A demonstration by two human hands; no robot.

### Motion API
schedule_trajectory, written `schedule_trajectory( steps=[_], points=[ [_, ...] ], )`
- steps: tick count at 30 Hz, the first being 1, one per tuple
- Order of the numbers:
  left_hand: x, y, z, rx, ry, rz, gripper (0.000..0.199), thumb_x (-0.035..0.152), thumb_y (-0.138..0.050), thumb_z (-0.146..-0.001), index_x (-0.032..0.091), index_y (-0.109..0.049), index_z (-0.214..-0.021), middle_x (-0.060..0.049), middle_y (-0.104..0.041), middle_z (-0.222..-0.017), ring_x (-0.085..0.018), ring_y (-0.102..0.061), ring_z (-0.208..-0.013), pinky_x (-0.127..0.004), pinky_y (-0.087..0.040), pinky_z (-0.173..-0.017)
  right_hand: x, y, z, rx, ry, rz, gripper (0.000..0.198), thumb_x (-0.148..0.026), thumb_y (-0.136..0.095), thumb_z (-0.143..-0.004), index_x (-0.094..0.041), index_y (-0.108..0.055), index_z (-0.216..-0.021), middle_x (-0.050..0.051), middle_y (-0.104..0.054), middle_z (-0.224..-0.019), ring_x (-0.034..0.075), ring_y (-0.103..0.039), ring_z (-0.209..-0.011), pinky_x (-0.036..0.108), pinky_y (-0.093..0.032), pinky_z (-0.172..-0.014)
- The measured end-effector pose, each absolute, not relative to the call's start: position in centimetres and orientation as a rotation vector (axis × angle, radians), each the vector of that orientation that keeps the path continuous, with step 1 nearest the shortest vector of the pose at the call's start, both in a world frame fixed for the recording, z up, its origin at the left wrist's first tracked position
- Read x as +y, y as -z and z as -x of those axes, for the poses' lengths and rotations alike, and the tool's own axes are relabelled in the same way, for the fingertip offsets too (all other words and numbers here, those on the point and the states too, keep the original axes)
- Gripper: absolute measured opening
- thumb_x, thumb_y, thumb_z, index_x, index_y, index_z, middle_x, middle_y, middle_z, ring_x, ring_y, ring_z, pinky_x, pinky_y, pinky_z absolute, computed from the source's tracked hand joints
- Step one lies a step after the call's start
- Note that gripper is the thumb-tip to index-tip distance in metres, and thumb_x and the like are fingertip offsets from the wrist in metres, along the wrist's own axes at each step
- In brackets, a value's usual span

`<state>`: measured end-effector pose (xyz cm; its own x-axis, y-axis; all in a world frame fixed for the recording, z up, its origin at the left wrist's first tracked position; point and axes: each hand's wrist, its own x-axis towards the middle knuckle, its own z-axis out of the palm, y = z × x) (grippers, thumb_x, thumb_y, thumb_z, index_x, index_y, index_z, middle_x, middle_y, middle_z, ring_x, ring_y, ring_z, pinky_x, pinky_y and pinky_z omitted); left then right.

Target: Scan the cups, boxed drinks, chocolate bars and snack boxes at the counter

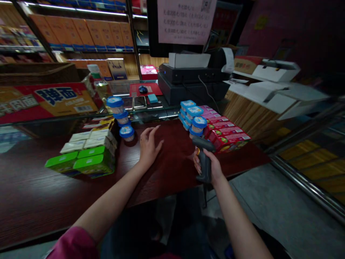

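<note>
My right hand [214, 166] is wrapped round the handle of a dark barcode scanner [205, 162], its head tilted toward the goods on the right. Over the dark red table, my left hand [149, 145] hangs with fingers apart and nothing in them. Just left of it stands a small tub with a blue lid [126, 133], beside a stack of similar tubs [115, 104]. To the right, blue-lidded tubs [199, 124] and light blue packs [194, 111] are piled against a row of red and pink boxes [229, 135].
Green packs [94, 162] and cream boxes [99, 140] sit at the table's left. Behind are a noodle carton [51, 100], a bottle [101, 90], a phone [139, 103], a mouse [142, 89] and a black cash drawer [188, 88]. A metal rail [307, 187] runs at the right.
</note>
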<state>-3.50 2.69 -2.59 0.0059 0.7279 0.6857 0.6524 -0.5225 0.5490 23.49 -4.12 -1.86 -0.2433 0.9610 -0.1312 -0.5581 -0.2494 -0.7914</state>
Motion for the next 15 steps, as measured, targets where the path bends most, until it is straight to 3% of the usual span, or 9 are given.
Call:
schedule_trajectory(
  steps=[8,11,15],
  points=[
    [3.4,4.0,11.6,1.916,-1.788,-1.692,0.075,0.019,-0.078,-0.080,0.019,-0.045,-0.148,-0.020,-0.031,-0.157,-0.039,-0.028,-0.154,-0.060,-0.020,-0.129,1.4,1.3,-14.9,-0.941,-2.031,0.690,0.036,-0.053,-0.066,-0.084,-0.017,-0.063,-0.086,-0.003,-0.054,-0.061,0.010,-0.044,-0.039,0.021,-0.038,-0.031],
    [5.1,5.0,12.3,1.868,-1.803,-1.535,0.068,0.016,-0.077,-0.079,0.019,-0.050,-0.142,-0.019,-0.036,-0.153,-0.037,-0.035,-0.150,-0.057,-0.024,-0.128,3.6,0.8,-11.3,-1.026,-2.139,0.648,0.037,-0.053,-0.062,-0.087,-0.017,-0.063,-0.086,-0.003,-0.054,-0.060,0.010,-0.043,-0.038,0.021,-0.036,-0.031],
    [5.9,5.1,13.2,1.735,-1.786,-1.467,0.053,0.016,-0.074,-0.082,0.021,-0.059,-0.133,-0.015,-0.056,-0.137,-0.033,-0.052,-0.137,-0.053,-0.035,-0.123,5.4,0.6,-9.3,-1.040,-2.183,0.652,0.039,-0.054,-0.055,-0.093,-0.016,-0.062,-0.085,-0.002,-0.054,-0.060,0.009,-0.040,-0.039,0.020,-0.032,-0.032]
  ],
)
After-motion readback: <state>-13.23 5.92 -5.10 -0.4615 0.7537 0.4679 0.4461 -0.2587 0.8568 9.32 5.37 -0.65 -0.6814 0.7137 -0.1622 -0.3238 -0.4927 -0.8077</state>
